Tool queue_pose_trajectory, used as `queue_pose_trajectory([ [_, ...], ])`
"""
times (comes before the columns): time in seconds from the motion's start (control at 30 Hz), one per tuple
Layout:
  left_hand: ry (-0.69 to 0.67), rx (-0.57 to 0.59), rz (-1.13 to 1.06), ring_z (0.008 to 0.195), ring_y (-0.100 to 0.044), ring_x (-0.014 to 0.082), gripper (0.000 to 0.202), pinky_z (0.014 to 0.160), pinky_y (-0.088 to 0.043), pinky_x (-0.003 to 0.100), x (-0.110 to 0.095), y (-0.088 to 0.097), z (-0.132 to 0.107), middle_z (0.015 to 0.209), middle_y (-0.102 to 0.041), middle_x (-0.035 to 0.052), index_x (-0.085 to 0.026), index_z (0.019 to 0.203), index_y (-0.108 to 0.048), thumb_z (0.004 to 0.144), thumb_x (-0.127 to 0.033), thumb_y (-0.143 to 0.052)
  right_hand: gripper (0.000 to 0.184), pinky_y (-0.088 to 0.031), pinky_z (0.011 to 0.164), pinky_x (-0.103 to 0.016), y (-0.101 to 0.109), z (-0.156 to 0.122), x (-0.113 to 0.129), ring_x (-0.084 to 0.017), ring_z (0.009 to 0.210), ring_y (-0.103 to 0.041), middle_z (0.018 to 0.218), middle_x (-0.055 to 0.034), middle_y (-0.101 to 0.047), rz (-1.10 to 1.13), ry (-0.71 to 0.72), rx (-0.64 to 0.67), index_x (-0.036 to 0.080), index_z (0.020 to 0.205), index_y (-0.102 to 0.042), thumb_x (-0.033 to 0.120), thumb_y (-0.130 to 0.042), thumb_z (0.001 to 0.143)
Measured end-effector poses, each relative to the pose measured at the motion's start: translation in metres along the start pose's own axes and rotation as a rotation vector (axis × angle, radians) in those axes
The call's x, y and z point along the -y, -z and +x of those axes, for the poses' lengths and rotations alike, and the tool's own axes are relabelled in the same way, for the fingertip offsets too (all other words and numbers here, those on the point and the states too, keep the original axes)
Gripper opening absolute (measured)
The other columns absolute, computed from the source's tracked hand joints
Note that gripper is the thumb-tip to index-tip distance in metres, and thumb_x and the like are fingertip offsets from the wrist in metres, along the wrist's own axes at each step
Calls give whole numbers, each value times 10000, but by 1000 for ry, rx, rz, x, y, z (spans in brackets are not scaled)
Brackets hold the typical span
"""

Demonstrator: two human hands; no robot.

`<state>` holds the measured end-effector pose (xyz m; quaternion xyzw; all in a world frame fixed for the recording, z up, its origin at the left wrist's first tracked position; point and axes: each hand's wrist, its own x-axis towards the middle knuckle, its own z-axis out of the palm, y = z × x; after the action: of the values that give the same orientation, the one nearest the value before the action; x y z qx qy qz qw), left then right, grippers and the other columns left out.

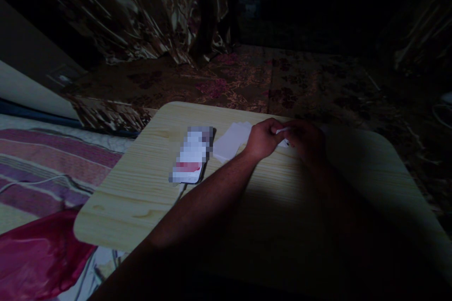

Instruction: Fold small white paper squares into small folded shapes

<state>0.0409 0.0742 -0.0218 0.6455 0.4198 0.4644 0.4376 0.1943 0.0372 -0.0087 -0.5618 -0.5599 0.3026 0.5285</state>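
Both hands meet over the far part of a small wooden-topped table (148, 188). My left hand (263, 139) is closed, thumb and fingers pinching a small white piece of paper (283, 143). In deep shadow, my right hand (308, 142) is closed on the same piece from the other side. A dark spot shows near the paper's lower edge; its shape is mostly hidden by the fingers. Just left of my left hand lie several white paper sheets (228, 143), overlapping and flat. Beside them rests a phone (190, 157), its lit screen blurred out, with a white cable at its lower end.
A striped bedspread (60, 160) and a shiny magenta cloth (42, 254) lie to the left. Behind the table is a surface with flowered fabric (212, 84), below a patterned curtain (141, 4). A wall socket (63, 76) is at the far left. The right side is very dark.
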Motion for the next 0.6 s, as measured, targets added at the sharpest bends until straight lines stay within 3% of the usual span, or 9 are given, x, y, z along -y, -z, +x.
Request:
queue_pose_trajectory([
  [0.17, 16, -28, -22, 661, -533, 116, 150, 606, -399, 230, 0, 1, 1, 709, -631, -16, -168, 840, -695, 750, -270, -758, 291, -560, 653, -316, -2, 0, -3, -202, 815, -703, 1059, -60, -760, 48, 64, -4, 224, 886, -715, 417, -827, 698],
  [0.23, 24, -53, -21, 658, -539, 118, 135, 607, -404, 232, 0, 1, 1, 713, -637, -13, -169, 842, -695, 759, -263, -747, 280, -559, 639, -316, -3, 0, -3, -194, 790, -702, 1131, -75, -755, 76, 43, 4, 223, 850, -682, 397, -830, 687],
  [0.37, 34, -82, 11, 644, -533, 123, 126, 602, -404, 238, 0, 1, 1, 711, -644, -8, -174, 852, -687, 794, -281, -720, 270, -501, 531, -282, -3, 2, -4, -156, 641, -649, 1076, -75, -769, 68, -12, -44, 227, 849, -631, 327, -806, 670],
  [0.5, 36, -101, 24, 640, -530, 128, 151, 603, -403, 245, 2, 1, 2, 711, -647, -4, -178, 891, -700, 814, -308, -711, 372, -471, 486, -265, -4, 5, -5, -152, 615, -645, 1103, -72, -769, 125, -21, -82, 232, 1004, -622, 242, -743, 653],
  [0.6, 37, -111, 4, 638, -530, 128, 154, 603, -403, 247, 3, 1, 2, 711, -645, -1, -177, 897, -706, 819, -309, -705, 415, -436, 440, -264, -3, 7, -7, -150, 513, -604, 881, -45, -776, 100, -73, -67, 209, 1060, -647, 249, -731, 655],
])
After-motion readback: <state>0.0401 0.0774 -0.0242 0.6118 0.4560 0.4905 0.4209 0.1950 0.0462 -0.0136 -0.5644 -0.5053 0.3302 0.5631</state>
